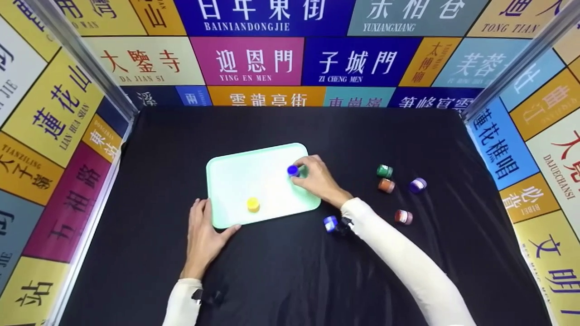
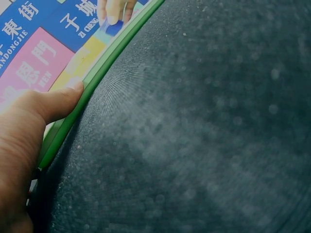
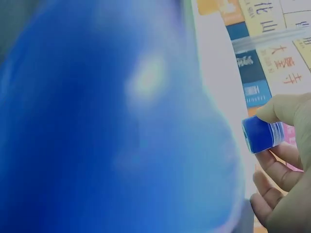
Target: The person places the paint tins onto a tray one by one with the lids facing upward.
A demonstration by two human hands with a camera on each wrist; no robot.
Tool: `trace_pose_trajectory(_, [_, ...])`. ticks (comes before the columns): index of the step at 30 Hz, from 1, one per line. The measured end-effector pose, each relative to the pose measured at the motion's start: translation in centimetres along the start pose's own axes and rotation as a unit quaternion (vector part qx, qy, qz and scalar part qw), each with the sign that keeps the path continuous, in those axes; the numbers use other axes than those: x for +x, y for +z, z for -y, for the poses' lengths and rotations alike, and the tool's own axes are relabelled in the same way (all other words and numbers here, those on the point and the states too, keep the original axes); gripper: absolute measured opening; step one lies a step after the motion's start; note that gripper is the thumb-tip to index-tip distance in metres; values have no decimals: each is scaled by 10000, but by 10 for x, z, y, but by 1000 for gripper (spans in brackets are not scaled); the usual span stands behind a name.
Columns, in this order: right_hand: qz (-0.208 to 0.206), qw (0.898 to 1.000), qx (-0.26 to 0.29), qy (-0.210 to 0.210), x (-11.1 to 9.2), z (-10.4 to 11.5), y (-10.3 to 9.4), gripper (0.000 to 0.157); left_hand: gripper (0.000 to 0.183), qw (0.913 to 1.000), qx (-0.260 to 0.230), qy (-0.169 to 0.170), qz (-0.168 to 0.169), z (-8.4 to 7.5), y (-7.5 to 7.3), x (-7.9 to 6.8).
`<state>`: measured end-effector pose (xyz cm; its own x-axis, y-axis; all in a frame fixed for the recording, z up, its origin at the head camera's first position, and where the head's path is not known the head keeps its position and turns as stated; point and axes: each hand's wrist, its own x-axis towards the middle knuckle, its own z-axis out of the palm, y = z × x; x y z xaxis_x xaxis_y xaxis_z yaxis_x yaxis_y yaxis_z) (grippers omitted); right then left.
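Note:
A pale green tray lies at an angle on the black cloth. My left hand rests at its near left corner, fingers straight along the left side and thumb against the front rim; the left wrist view shows that thumb touching the green edge. My right hand pinches a small blue paint jar over the tray's right part, the jar between thumb and fingertips in the right wrist view. A yellow paint jar stands on the tray near its front.
Another blue jar lies beside my right wrist; a large blurred blue shape fills much of that wrist view. Farther right are green, orange, purple and red jars. Printed panels wall the cloth at back and sides.

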<state>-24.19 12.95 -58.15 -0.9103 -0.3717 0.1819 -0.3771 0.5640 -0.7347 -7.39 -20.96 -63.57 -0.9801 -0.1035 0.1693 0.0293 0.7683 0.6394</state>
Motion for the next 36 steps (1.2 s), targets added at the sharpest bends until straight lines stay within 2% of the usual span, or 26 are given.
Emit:
trace_pose_trajectory(5, [131, 9999, 54, -5, 6, 20, 16, 32, 114, 10000, 22, -41, 31, -1, -1, 0])
trace_pose_trajectory(11, [426, 9986, -37, -320, 10, 36, 37, 31, 112, 9999, 89, -41, 60, -2, -1, 1])
trace_pose_trajectory(16, [588, 9972, -19, -472, 12, 41, 54, 32, 112, 9999, 82, -82, 81, -3, -1, 1])
trace_pose_trajectory(25, [747, 9964, 51, -407, 12, 45, 70, 35, 112, 9998, 42, -119, 146, -3, -1, 1])
trace_pose_trajectory(36, [655, 9958, 190, -611, 12, 46, 88, 36, 113, 9999, 38, -68, 82, -1, -1, 1])
